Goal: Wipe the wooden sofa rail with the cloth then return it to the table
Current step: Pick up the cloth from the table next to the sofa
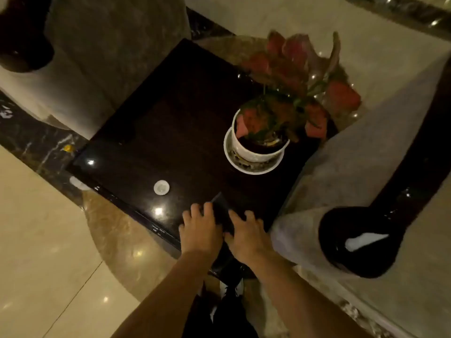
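Both forearms reach forward and down, palms facing the worktop (151, 132), with the left hand (200, 230) and right hand (247, 236) side by side at its near edge. Their fingers (208, 211) are spread and pressed flat on the dark cloth (220, 212) lying between them on the worktop. Farther off sit a white disc (161, 187) and a potted plant (261, 140); the sofa rail (366, 240) curves at right.

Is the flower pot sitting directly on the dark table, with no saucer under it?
No. The white flower pot stands in a white saucer, and the saucer rests on the dark table.
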Demonstrator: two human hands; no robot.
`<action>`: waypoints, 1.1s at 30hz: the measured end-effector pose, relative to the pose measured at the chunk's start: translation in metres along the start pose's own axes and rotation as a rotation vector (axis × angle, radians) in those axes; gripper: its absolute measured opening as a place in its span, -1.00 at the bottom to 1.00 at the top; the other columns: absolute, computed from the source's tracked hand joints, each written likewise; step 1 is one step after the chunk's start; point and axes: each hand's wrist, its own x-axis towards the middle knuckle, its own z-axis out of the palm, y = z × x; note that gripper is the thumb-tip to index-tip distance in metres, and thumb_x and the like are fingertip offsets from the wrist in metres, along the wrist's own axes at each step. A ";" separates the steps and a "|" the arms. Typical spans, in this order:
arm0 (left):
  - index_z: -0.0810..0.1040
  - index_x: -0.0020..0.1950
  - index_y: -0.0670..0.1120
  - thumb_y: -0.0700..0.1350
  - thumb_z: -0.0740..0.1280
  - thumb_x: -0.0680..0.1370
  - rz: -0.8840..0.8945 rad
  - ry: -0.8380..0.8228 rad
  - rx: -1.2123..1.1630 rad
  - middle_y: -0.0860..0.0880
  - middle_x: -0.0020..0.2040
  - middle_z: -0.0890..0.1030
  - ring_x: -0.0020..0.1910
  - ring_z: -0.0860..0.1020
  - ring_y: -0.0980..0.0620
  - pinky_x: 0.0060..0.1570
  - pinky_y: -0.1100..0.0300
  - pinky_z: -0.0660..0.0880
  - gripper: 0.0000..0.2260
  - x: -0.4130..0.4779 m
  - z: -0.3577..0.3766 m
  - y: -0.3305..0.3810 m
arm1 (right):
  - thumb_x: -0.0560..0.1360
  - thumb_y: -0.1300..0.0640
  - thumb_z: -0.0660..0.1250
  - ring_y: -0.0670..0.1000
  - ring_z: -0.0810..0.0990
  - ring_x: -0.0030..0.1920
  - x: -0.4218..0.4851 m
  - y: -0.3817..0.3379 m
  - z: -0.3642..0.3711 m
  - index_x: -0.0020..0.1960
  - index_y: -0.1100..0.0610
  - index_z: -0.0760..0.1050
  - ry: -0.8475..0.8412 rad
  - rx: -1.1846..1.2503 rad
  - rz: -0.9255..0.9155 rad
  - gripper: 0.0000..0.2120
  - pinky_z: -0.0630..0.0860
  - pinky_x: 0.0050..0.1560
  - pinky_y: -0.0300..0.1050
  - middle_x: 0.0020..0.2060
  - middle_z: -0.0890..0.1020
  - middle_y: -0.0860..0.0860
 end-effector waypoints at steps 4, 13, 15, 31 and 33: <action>0.28 0.39 -0.04 0.06 0.40 0.46 -0.206 0.016 -0.137 -0.13 0.34 0.43 0.34 0.36 -0.22 0.27 -0.24 0.39 -0.43 0.021 0.016 -0.006 | 0.55 0.04 0.35 0.15 0.36 0.32 0.007 0.010 0.029 0.55 -0.09 0.12 0.211 0.130 0.057 -0.34 0.47 0.26 0.01 0.37 0.33 0.12; 0.63 0.05 -0.27 -0.37 0.42 0.38 -0.364 -0.608 -0.944 -0.34 0.04 0.67 0.05 0.63 -0.29 0.17 -0.20 0.52 -0.75 -0.025 -0.053 0.011 | 0.40 0.33 0.29 -0.03 0.58 -0.04 -0.079 0.013 -0.026 0.02 0.05 0.54 0.212 0.726 0.025 -0.73 0.49 -0.03 -0.21 -0.08 0.61 0.01; 0.60 0.08 -0.32 -0.43 0.37 0.41 -0.187 -0.690 -0.917 -0.32 -0.03 0.69 -0.03 0.66 -0.20 0.04 -0.06 0.59 -0.75 -0.072 -0.090 0.050 | 0.40 0.37 0.26 -0.14 0.58 -0.09 -0.164 0.026 -0.066 -0.01 0.06 0.55 0.357 0.810 0.014 -0.72 0.45 -0.05 -0.33 -0.14 0.61 -0.06; 0.51 0.07 -0.09 -0.22 0.48 0.42 0.233 -0.349 -0.948 -0.18 0.05 0.62 0.02 0.63 -0.13 0.03 -0.08 0.60 -0.72 -0.080 -0.091 0.175 | 0.53 0.21 0.37 0.09 0.48 0.26 -0.192 0.100 -0.151 0.34 0.07 0.50 1.106 0.452 0.238 -0.62 0.52 0.27 0.08 0.31 0.48 0.14; 0.53 0.09 -0.10 -0.30 0.39 0.47 0.194 -0.319 -1.045 -0.17 0.05 0.63 0.08 0.61 -0.18 0.09 -0.11 0.57 -0.77 -0.074 -0.082 0.166 | 0.58 -0.03 0.29 0.22 0.29 0.47 -0.172 0.096 -0.136 0.48 0.04 0.34 1.019 0.248 0.236 -0.51 0.32 0.43 0.24 0.48 0.32 0.20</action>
